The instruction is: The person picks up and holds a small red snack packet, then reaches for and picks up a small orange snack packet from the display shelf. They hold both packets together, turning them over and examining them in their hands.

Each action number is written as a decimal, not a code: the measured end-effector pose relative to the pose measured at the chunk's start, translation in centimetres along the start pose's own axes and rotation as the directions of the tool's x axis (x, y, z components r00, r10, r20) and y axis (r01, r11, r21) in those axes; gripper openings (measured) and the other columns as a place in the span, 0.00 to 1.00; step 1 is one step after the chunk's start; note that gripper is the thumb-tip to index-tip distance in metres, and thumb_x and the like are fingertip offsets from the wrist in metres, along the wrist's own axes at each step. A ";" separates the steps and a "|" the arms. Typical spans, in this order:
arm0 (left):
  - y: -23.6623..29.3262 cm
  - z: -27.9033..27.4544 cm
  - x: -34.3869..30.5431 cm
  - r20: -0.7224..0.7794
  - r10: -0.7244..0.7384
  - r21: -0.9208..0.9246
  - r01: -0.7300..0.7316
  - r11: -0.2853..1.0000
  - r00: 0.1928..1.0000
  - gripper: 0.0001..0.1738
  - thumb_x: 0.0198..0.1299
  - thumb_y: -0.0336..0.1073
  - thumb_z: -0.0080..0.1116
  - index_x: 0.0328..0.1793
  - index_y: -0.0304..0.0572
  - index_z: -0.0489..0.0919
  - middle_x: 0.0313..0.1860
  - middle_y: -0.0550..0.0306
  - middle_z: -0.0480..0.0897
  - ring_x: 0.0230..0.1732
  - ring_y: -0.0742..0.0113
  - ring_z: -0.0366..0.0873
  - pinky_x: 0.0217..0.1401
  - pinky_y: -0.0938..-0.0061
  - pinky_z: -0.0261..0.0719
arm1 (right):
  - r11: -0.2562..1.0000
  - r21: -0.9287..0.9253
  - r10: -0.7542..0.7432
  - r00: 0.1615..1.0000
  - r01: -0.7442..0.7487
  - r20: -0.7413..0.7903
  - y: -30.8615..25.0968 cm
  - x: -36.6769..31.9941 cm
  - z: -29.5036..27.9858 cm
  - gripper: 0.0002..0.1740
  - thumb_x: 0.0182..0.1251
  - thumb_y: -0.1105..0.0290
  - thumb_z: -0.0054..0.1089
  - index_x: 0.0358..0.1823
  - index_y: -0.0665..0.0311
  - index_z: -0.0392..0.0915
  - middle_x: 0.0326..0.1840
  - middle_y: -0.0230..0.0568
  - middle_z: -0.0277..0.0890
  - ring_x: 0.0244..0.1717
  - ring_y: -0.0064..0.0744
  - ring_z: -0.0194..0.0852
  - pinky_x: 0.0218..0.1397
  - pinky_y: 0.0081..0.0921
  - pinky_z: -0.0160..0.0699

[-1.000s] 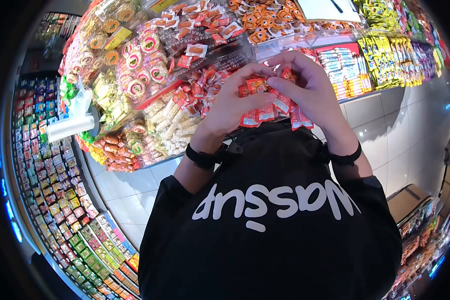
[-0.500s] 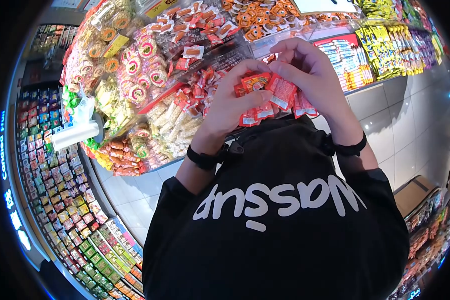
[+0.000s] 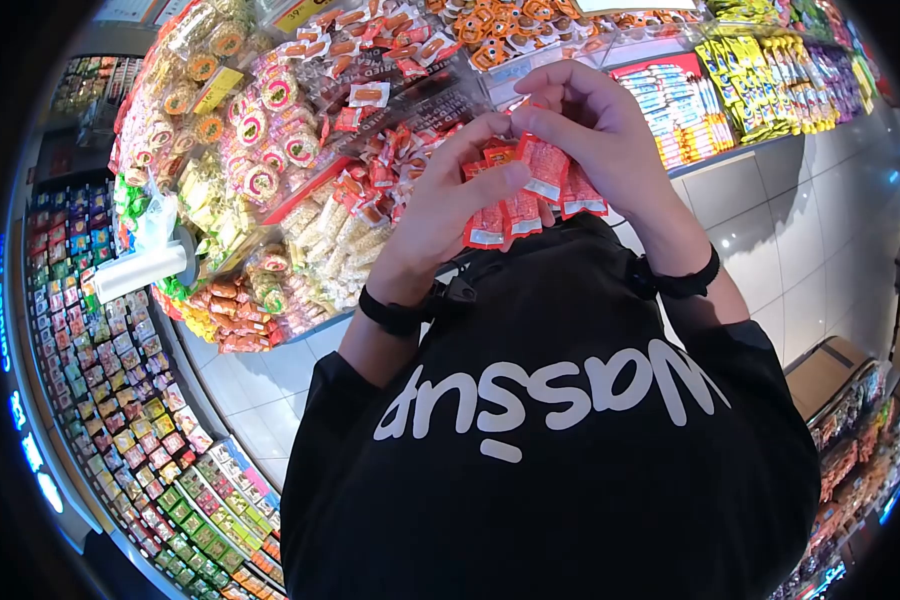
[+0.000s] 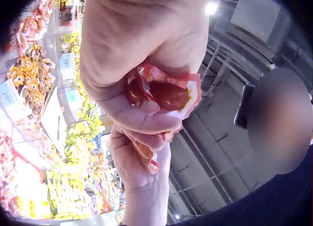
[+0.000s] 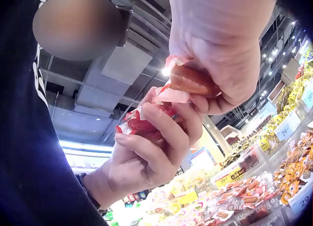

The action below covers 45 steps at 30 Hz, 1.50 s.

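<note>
Red packets [image 3: 523,210]: several, bunched in the left hand [image 3: 440,210], near edge of the display stand, in front of the torso. Left thumb lies across them, fingers curled beneath. One packet [image 3: 545,165] is pinched between thumb and fingers of the right hand [image 3: 615,140], directly beside the bunch. Wrist views: hands touching or nearly so; packets have a clear face, a glossy brown piece [image 5: 193,81] showing through.

Beyond the hands: heap of small red-wrapped snacks [image 3: 385,165] just left of the left hand; pale wrapped sticks [image 3: 320,245] beside it; packs with round patterned slices [image 3: 260,125] farther left. Orange packets [image 3: 515,30] at top; yellow packets [image 3: 745,90] to the right. White roll [image 3: 140,275] at the stand's left end.

Dark band [image 3: 400,315] on left wrist; black shirt [image 3: 550,510], white lettering. Tiled floor [image 3: 770,235] at right.
</note>
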<state>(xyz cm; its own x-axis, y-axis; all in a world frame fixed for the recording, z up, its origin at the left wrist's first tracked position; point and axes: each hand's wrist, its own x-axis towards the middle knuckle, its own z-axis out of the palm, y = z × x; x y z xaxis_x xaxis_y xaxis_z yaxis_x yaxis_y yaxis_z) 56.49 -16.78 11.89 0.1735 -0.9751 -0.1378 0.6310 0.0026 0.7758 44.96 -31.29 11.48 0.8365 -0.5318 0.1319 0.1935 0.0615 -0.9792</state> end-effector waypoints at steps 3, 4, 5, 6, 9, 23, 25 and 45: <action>-0.1 0.5 -0.2 -0.039 -0.033 -0.056 0.031 0.998 0.999 0.21 0.63 0.28 0.60 0.62 0.33 0.69 0.50 0.48 0.79 0.40 0.58 0.85 0.43 0.66 0.85 | 0.999 0.023 0.036 0.999 -0.036 0.009 -0.3 -0.2 0.3 0.15 0.63 0.71 0.67 0.49 0.67 0.78 0.32 0.26 0.74 0.37 0.14 0.72 0.44 0.15 0.73; -0.2 0.5 -0.2 -0.055 -0.045 -0.022 0.044 0.999 0.997 0.22 0.63 0.27 0.60 0.62 0.33 0.69 0.51 0.48 0.79 0.42 0.60 0.84 0.45 0.67 0.85 | 0.999 -0.021 0.029 1.000 -0.029 0.004 -0.3 -0.3 0.3 0.15 0.62 0.71 0.68 0.49 0.66 0.78 0.32 0.26 0.74 0.36 0.14 0.72 0.44 0.15 0.73; -0.2 0.5 -0.3 -0.073 -0.052 0.015 0.053 0.998 0.996 0.22 0.63 0.27 0.60 0.62 0.33 0.69 0.53 0.49 0.78 0.44 0.61 0.84 0.46 0.68 0.85 | 0.998 -0.065 0.018 1.000 -0.018 0.003 -0.1 -0.3 0.2 0.15 0.62 0.71 0.68 0.49 0.66 0.78 0.32 0.26 0.74 0.36 0.15 0.72 0.44 0.15 0.73; -0.5 0.4 -0.2 -0.077 0.007 0.106 0.001 0.994 0.997 0.23 0.62 0.27 0.61 0.62 0.33 0.69 0.54 0.50 0.78 0.46 0.64 0.83 0.48 0.70 0.84 | 0.994 -0.107 0.006 1.000 -0.006 0.004 0.3 -0.4 0.2 0.15 0.62 0.71 0.68 0.49 0.66 0.78 0.32 0.26 0.74 0.36 0.15 0.72 0.44 0.15 0.74; -0.8 0.9 -0.3 -0.093 0.051 0.154 -0.036 0.987 0.994 0.26 0.59 0.25 0.64 0.64 0.32 0.69 0.56 0.55 0.77 0.54 0.73 0.76 0.54 0.77 0.79 | 0.982 -0.188 -0.044 0.998 0.033 -0.055 0.5 -0.7 0.4 0.16 0.61 0.71 0.68 0.49 0.65 0.77 0.32 0.27 0.74 0.36 0.15 0.72 0.42 0.15 0.74; -3.6 -0.6 -1.8 -0.050 -0.037 -0.009 0.037 0.999 0.998 0.32 0.59 0.24 0.61 0.69 0.31 0.62 0.51 0.49 0.79 0.45 0.63 0.83 0.49 0.71 0.83 | 0.989 -0.132 -0.084 0.989 0.068 -0.124 1.9 -0.8 2.5 0.07 0.71 0.80 0.51 0.47 0.66 0.74 0.36 0.34 0.75 0.36 0.17 0.74 0.42 0.16 0.73; -4.0 -1.5 -2.3 -0.030 -0.063 -0.022 0.062 0.998 0.998 0.32 0.59 0.24 0.63 0.68 0.30 0.63 0.51 0.51 0.79 0.48 0.68 0.82 0.51 0.74 0.81 | 0.977 -0.197 -0.096 0.993 0.081 -0.071 2.4 -0.7 2.9 0.07 0.70 0.81 0.51 0.47 0.67 0.75 0.36 0.34 0.75 0.36 0.18 0.75 0.42 0.17 0.74; 0.3 -11.4 -5.7 -0.595 0.095 0.049 -0.082 0.995 0.798 0.17 0.63 0.35 0.60 0.56 0.38 0.75 0.43 0.53 0.83 0.39 0.63 0.84 0.37 0.75 0.83 | 0.994 -0.074 0.077 0.997 -0.077 0.004 5.5 0.3 -2.3 0.11 0.73 0.79 0.50 0.54 0.67 0.73 0.41 0.35 0.77 0.45 0.21 0.76 0.49 0.19 0.75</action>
<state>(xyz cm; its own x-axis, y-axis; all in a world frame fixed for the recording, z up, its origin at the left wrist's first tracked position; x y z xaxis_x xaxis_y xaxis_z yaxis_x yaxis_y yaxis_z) 64.27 -8.72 5.86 0.6483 -0.6461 -0.4028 0.5768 0.0714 0.8138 45.14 -33.05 5.77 0.8508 -0.5224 0.0566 0.0903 0.0391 -0.9951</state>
